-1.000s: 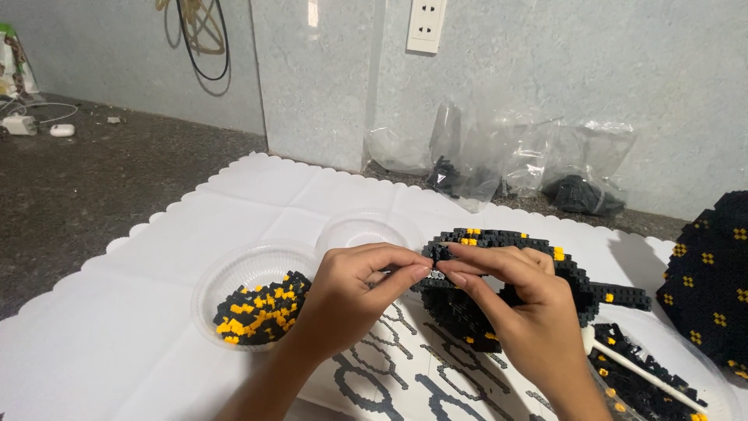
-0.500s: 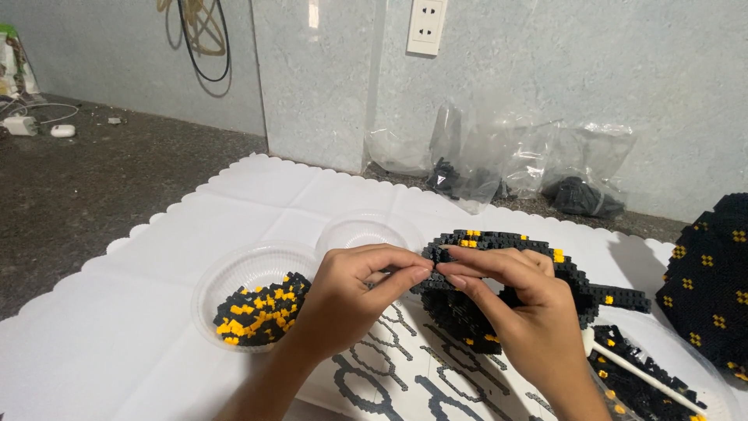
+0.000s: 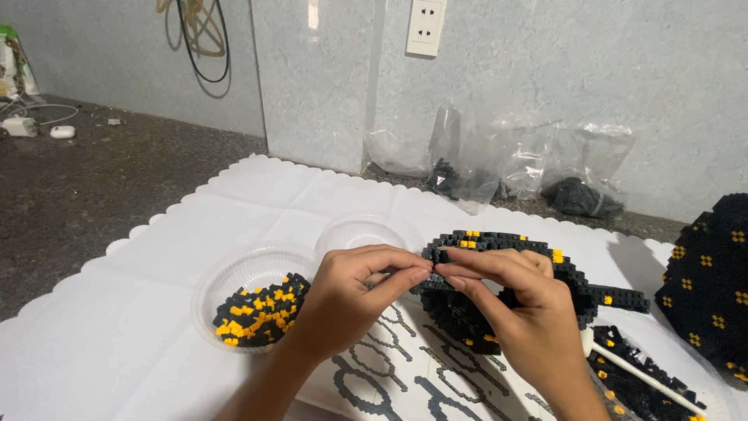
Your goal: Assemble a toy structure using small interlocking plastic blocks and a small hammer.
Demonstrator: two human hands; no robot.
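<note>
Left hand (image 3: 351,292) & right hand (image 3: 514,300) still pinching tiny piece at black brick model (image 3: 506,249); unchanged, bowl (image 3: 234,273) nearby

Both hands meet at the centre of the view. The left hand (image 3: 351,300) pinches its fingertips against those of the right hand (image 3: 518,312), over the near edge of a curved black brick-built model with yellow studs (image 3: 499,243); whatever is pinched is too small to tell. At eight o'clock from the hands a clear plastic bowl (image 3: 234,273) holds loose black and yellow bricks (image 3: 261,312). An empty clear bowl (image 3: 362,231) stands at twelve o'clock from the left hand. Everything rests on a white scalloped mat (image 3: 234,195).
</note>
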